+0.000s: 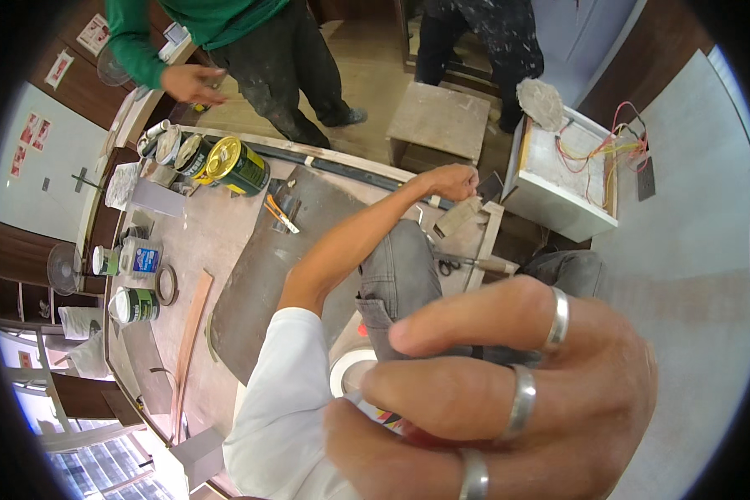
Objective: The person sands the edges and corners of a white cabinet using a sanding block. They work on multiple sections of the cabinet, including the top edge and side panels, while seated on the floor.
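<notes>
My right hand [517, 392] is very close to the view, with rings on three fingers. Those fingers are loosely bent and apart, and nothing shows in them; the rest of the hand is hidden. My left arm, in a white sleeve, reaches across my knee. My left hand [453, 182] is closed near the board's far edge; what it grips, if anything, I cannot make out. Beside it are a flat beige piece [457, 217] and a dark flat blade-like piece [491, 187]. Scissors [450, 267] lie by my knee. A white roll [352, 372] is partly behind my right hand.
An orange utility knife [282, 215] lies on a dark sheet [262, 287]. Cans [240, 167] and tubs [135, 305] line the left side. A white open box [558, 187] with loose wires stands right of a stool [438, 117]. Two people stand beyond, one in green sleeves.
</notes>
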The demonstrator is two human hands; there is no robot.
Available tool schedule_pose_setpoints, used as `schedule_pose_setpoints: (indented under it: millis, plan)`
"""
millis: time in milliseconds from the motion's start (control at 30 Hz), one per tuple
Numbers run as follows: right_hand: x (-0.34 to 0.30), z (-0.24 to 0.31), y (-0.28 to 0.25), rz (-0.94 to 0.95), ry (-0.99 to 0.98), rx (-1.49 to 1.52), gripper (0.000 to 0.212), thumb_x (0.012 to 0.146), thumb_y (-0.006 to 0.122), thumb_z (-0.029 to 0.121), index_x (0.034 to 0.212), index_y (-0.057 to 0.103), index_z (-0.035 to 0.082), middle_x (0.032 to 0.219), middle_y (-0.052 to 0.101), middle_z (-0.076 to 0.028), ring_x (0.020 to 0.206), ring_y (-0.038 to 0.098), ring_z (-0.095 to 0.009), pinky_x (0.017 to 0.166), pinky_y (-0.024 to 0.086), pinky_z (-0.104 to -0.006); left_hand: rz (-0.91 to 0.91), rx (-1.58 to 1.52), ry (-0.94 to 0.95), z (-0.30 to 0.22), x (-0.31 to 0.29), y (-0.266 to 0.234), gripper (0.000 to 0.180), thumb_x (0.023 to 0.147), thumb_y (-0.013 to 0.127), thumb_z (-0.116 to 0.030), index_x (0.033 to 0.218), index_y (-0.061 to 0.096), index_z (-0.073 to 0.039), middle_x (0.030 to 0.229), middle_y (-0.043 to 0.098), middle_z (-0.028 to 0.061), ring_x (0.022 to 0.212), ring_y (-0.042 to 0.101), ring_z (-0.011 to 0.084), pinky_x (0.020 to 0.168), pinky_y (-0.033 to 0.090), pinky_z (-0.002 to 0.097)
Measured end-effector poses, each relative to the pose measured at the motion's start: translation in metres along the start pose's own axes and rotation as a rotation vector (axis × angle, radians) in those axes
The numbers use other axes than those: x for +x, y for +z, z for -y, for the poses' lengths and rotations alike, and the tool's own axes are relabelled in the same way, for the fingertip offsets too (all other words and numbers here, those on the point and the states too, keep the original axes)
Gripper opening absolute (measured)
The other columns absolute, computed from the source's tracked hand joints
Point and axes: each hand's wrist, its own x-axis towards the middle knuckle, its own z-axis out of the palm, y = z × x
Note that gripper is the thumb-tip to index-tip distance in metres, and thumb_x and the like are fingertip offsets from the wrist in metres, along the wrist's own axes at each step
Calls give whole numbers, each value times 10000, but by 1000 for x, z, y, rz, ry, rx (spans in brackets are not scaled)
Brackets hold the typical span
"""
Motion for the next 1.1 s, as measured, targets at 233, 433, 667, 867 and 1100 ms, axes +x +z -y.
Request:
schedule_pose_setpoints:
  millis: [233, 433, 667, 867, 1100]
  plan:
    - [8, -13, -18, 242, -35, -3, 450, 697, 712, 181, 1119, 672, 30, 986, 709, -110, 926, 688, -217, 756, 534, -345, -56, 92, 133, 12, 13, -5, 250, 882, 630, -232, 971, 676, -3, 873, 683, 230, 872, 687, 348, 752, 515, 443]
    - [-94, -148, 33, 254, 335, 59, 408, 886, 598, 142, 1287, 649, 86, 1117, 708, -157, 1004, 663, -345, 869, 532, -409, -235, 54, 172, 36, 6, -12, 180, 952, 605, -177, 980, 582, -1, 811, 617, 95, 776, 602, 162, 717, 487, 346]
    - [-399, -332, 12, 182, 1235, -519, 363, 930, 550, 130, 1269, 659, 61, 1161, 696, -209, 1079, 659, -371, 945, 506, -430, -183, 1, -93, 18, 18, -11, 232, 925, 636, -205, 971, 571, 12, 761, 581, 90, 709, 565, 176, 690, 478, 355]
    - [-403, -298, 83, -38, 1405, -183, 368, 947, 585, 209, 1278, 632, 57, 1133, 664, -195, 1054, 648, -360, 911, 520, -444, -165, -157, -92, 41, 23, -8, 332, 890, 584, -248, 925, 651, 76, 774, 642, 211, 761, 646, 316, 736, 508, 419]
    - [-357, -261, 137, -916, 1565, 1057, 394, 996, 630, 422, 1213, 608, 94, 1053, 642, -57, 927, 658, -169, 770, 545, -337, 112, -518, -91, 8, 40, 3, 194, 981, 626, -201, 999, 564, -18, 852, 565, 10, 783, 550, 120, 724, 481, 279]
